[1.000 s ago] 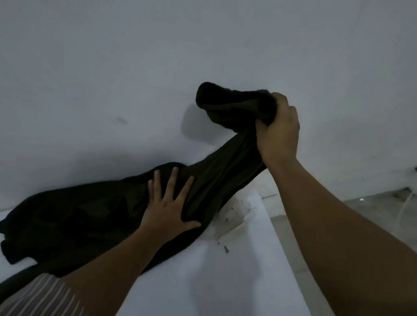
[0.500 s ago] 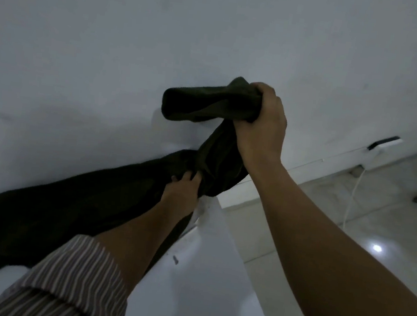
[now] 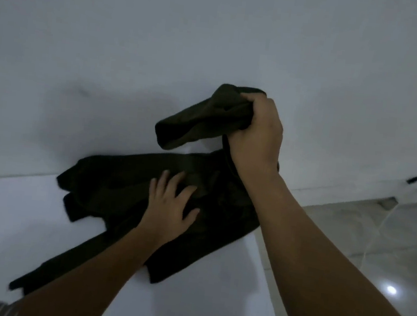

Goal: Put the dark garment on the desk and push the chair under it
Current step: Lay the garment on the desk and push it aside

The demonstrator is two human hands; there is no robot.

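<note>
Head view: the fingers of the left hand [image 3: 170,205], bunched into the cloth half a second earlier, are now spread flat on the dark garment [image 3: 125,190], so most of it is judged settled on the desk [image 3: 14,213]. One end is kept clenched in the fist of the right hand [image 3: 256,132], raised above the desk's far right corner, both forearms reaching forward; no chair is seen

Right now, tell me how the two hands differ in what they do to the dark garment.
The left hand lies flat with fingers spread, pressing the dark garment onto the desk; the right hand is a closed fist. The left is low on the desk, the right raised, lifting a bunched end. Both touch the garment.
</note>
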